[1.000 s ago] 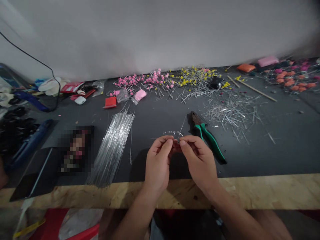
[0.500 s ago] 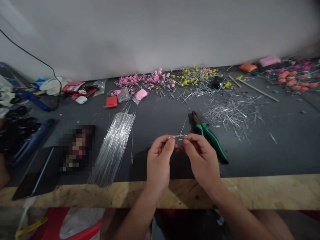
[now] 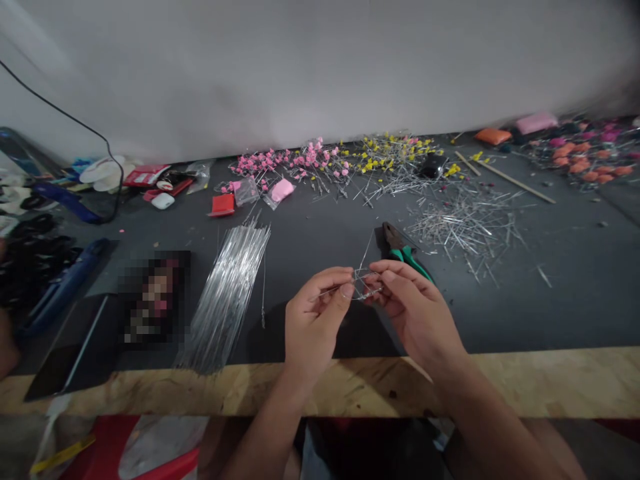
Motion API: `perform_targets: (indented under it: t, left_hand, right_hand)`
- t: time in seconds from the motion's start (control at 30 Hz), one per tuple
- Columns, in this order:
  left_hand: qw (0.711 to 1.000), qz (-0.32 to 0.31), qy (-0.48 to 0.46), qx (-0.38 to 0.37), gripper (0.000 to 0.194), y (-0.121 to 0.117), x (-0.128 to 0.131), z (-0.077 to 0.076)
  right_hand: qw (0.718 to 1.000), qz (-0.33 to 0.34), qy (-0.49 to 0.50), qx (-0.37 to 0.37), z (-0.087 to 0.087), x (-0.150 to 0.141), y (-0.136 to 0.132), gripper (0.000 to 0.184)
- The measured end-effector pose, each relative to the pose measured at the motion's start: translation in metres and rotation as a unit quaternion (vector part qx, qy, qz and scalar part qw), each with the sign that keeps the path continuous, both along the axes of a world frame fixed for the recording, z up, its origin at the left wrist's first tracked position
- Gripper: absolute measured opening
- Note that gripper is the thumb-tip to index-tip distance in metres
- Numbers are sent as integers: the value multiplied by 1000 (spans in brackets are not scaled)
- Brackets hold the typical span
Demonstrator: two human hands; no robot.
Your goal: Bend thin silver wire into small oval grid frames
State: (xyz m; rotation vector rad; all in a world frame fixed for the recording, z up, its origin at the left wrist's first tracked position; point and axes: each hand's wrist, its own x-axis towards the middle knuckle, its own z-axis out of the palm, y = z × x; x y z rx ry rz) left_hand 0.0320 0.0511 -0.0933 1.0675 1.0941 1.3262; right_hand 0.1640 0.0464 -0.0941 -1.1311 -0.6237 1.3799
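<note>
Grey and matte, the long worktop [image 3: 320, 233] ends toward me in a strip of pale, flaky wood-chip board [image 3: 540, 373] and runs out of view at the right. On it, left of my hands, lies a thick sheaf of straight, shiny silver wires [image 3: 227, 293]; farther right spreads a prickly tangle of short silver wires [image 3: 457, 223]. My left hand [image 3: 315, 313] and right hand [image 3: 417, 313] are half curled, thumbs and fingertips pinched nearly together. Green-handled pliers with dark metal jaws lie beyond my right hand, which hides their lower handles. Between my fingertips I hold a thin, silvery wire piece [image 3: 367, 294], bent into a small loop with a knobbly stretch; my fingers cover parts, so I can't make out its full outline.
</note>
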Motion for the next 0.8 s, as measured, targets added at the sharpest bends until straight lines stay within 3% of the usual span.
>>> perform_targets:
  t: [0.2,0.27,0.4,0.57,0.7,0.8]
  left_hand:
    - [996,-61,-63,-25,34,0,-6,-3]
    - [995,-65,-72,-19,33,-1,-6,-3]
    - [998,-37,59,-9,28,-2,-5,0]
    - [968,-21,241,73,19,5,-12,4]
    - [950,-31,297,91,23,9,-17,5]
    - [953,-35,289,86,25,8,-14,5]
  right_hand:
    - [999,-29,-45,2,-3,2,0,8]
    - [996,-32,-85,11,-5,2,0,8]
    - [987,-18,-158,13,-3,1,-2,9]
    - [977,-26,-212,7,1,-1,-3,10]
    - [975,-20,-221,-2,-1,-2,-3,12]
    - [976,-13,-219,-7,-3,-4,-4,12]
